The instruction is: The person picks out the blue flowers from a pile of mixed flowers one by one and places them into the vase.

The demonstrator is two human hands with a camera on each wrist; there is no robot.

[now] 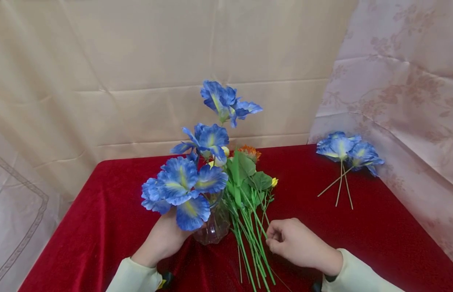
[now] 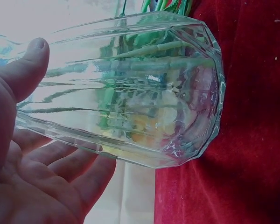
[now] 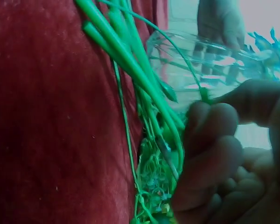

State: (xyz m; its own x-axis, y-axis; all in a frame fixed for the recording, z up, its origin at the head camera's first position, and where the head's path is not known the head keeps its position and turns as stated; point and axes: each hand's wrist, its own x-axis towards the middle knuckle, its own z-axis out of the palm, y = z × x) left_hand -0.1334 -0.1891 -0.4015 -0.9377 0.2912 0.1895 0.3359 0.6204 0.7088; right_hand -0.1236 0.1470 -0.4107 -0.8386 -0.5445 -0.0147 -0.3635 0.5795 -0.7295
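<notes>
My left hand (image 1: 167, 237) holds a clear faceted glass vase (image 1: 214, 223), its thumb on one side and its fingers on the other in the left wrist view. Large blue artificial irises (image 1: 180, 180) rise from the vase and cover part of that hand. Beside the vase lies a bundle of green flower stems (image 1: 253, 239), blooms pointing away from me. My right hand (image 1: 301, 245) is at the right edge of this bundle. In the right wrist view, its thumb and fingertips pinch a thin green stem (image 3: 179, 50) that curves across thicker ones.
More blue irises (image 1: 350, 151) with short stems lie at the back right of the red velvet cloth (image 1: 117, 202). An orange flower (image 1: 250, 152) and a small yellow bloom (image 1: 274, 182) show among the bundle's leaves. A beige curtain (image 1: 157, 81) hangs behind the table.
</notes>
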